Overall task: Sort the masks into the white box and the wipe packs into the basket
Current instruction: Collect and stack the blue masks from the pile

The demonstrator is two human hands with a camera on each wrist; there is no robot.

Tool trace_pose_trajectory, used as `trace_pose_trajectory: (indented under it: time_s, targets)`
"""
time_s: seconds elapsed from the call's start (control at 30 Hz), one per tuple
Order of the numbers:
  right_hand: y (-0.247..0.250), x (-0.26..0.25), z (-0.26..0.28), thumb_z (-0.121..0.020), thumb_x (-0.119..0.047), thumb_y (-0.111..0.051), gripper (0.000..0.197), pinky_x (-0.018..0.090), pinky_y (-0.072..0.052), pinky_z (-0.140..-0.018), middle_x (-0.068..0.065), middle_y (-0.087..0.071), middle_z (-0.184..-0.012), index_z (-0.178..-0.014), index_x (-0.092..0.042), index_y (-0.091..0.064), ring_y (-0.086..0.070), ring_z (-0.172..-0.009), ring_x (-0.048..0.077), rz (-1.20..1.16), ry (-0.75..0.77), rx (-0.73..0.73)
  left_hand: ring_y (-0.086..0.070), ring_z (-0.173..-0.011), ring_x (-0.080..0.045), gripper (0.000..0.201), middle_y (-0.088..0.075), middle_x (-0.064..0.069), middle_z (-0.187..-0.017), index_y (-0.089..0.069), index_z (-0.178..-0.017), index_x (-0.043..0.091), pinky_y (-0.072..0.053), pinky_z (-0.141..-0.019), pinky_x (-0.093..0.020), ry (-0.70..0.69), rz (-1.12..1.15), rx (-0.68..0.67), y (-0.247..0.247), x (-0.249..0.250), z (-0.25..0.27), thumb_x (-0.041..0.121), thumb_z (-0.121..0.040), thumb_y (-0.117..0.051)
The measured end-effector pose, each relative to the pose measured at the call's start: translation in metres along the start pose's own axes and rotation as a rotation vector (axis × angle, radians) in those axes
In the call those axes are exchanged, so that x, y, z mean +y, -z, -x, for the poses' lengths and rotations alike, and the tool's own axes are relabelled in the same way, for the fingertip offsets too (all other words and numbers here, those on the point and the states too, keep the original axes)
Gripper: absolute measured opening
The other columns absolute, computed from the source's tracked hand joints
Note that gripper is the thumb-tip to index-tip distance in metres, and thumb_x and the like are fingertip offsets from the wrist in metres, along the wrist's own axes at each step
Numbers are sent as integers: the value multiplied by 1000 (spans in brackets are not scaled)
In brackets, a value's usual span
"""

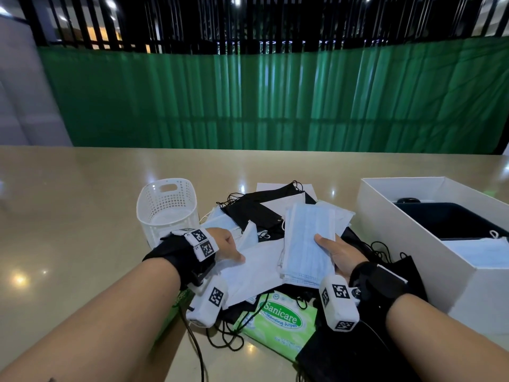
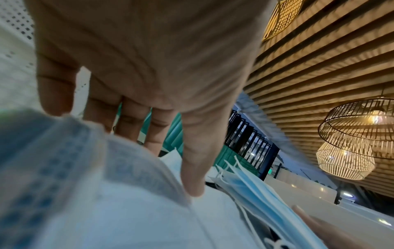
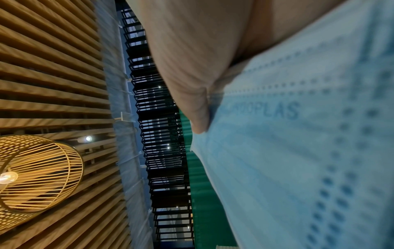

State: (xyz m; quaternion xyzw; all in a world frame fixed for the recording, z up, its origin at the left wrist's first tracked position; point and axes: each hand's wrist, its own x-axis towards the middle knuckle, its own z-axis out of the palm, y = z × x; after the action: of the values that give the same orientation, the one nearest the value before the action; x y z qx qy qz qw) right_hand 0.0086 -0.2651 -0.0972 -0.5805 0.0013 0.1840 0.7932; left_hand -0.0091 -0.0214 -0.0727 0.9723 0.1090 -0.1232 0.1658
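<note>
A: Holding a stack of pale blue pleated face masks point(image 1: 308, 244) at centre frame, the right hand point(image 1: 337, 253) has its thumb on top and fingers underneath. The open white cardboard box point(image 1: 413, 238) sits at the right edge, just beside that stack, with a blue mask and dark ones already inside.

B: And the left hand point(image 1: 224, 248)?

A: Lower left of centre, fingers straight and spread, pressing on white masks point(image 1: 253, 268) in the heap. It grips nothing.

B: How should the drop go?

A: I'd keep the pinch firm so the layers don't fan out, lift until the ear loops come free of the black masks point(image 1: 256, 208), then lay the stack flat in the box. The left hand holding the heap down should stop anything trailing along.

B: The wipes?

A: A green Sanicare wipe pack point(image 1: 281, 321) lies at bottom centre, half buried. The white perforated plastic basket point(image 1: 168, 208), upper left of the heap on the beige tabletop point(image 1: 82, 216), looks empty.

B: Anything unclear?

A: Something green under the left forearm may be another pack; I can't tell. How many masks are in the stack is hidden, and the wrist views are blurred.
</note>
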Motion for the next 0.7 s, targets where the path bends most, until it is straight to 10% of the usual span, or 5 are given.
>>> trace_pose_trajectory:
  time_s: [0.5, 0.7]
  targets:
    - [-1, -1, 3, -99, -11, -43, 36, 21, -49, -39, 6, -62, -92, -135, -9, -42, -64, -69, 18, 19, -6, 0, -47, -66, -17, 17, -53, 2, -74, -53, -79, 19, -35, -61, -24, 14, 18, -134, -9, 0, -5, 22, -73, -68]
    - [1, 1, -4, -99, -11, -44, 37, 22, -50, -40, 7, -62, -94, -136, -8, -42, -68, -53, 11, 8, -4, 17, -44, -59, -13, 21, -54, 2, -73, -51, -77, 20, -34, -57, -21, 57, -27, -94, -2, -7, 1, 34, -76, -67]
